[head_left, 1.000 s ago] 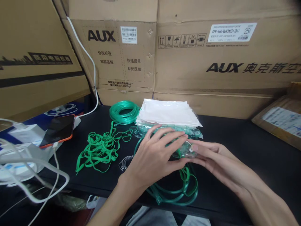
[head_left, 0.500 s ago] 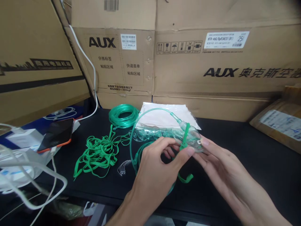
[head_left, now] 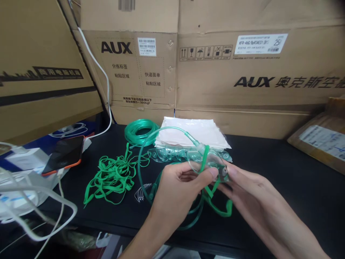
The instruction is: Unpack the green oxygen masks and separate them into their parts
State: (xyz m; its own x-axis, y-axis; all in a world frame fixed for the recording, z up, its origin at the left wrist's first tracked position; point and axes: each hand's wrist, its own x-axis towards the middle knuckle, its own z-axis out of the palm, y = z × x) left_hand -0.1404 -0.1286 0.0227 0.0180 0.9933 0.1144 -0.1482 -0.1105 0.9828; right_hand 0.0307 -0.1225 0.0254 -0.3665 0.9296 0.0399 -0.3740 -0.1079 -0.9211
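Observation:
A clear mask (head_left: 195, 157) with a green tube (head_left: 139, 158) on its connector is held between both hands over the black table. My left hand (head_left: 182, 190) pinches the mask's near edge, its thumb on top. My right hand (head_left: 250, 187) grips the mask's right end between thumb and fingers. A green strap (head_left: 205, 158) crosses the mask, and its loop (head_left: 225, 213) hangs below the hands. Behind the mask lie more clear masks (head_left: 168, 154) in a row. Part of the coiled tube under my left hand is hidden.
On the black table (head_left: 283, 172) are a green tubing coil (head_left: 141, 132), tangled green straps (head_left: 111, 178), small metal strips (head_left: 141, 192) and white sheets (head_left: 192, 132). A phone (head_left: 66, 154) and white cables lie left. Cardboard boxes (head_left: 210, 90) stand behind; a wrapped parcel (head_left: 320, 136) is right.
The mask has moved left and slightly down and turned in my hands. Its tube has shifted left with it. The strap's lower loop now hangs wider, under my right fingers.

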